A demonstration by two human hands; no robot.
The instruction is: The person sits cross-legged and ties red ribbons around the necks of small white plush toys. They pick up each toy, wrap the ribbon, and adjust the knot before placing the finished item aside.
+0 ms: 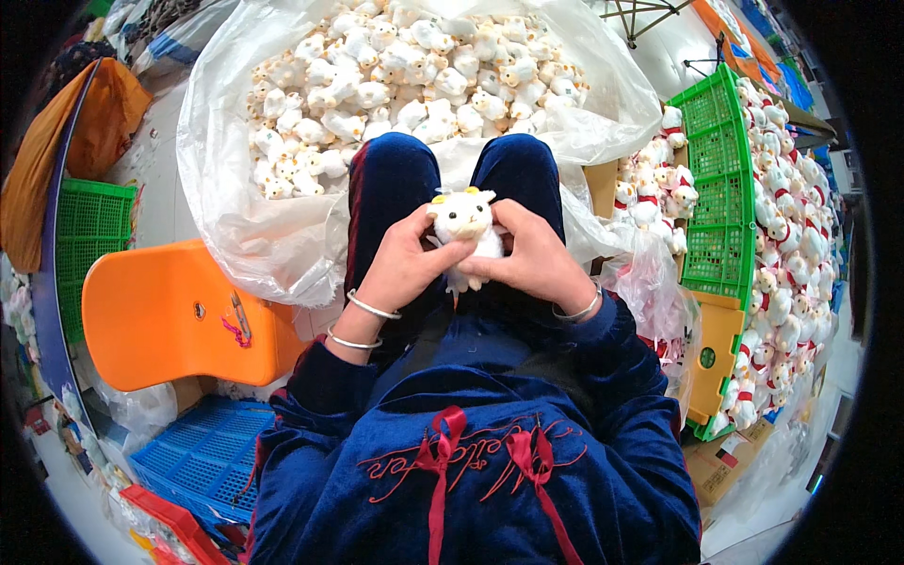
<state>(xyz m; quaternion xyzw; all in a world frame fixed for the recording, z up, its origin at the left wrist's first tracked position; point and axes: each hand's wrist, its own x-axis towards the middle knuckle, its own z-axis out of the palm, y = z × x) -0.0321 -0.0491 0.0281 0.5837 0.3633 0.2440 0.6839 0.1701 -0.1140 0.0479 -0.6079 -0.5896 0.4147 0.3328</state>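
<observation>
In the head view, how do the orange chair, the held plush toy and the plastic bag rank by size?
1. Plastic bag
2. Orange chair
3. Horned white plush toy, perhaps enlarged by nearness

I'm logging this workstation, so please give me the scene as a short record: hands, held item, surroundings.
left hand: gripping plush toy
right hand: gripping same toy
held item: white, yellow horns, dark eyes
ahead: translucent plastic sheeting around many white toys
left side: orange chair, small tool on it
right side: green plastic crate, red-trimmed toys beyond its near wall
</observation>
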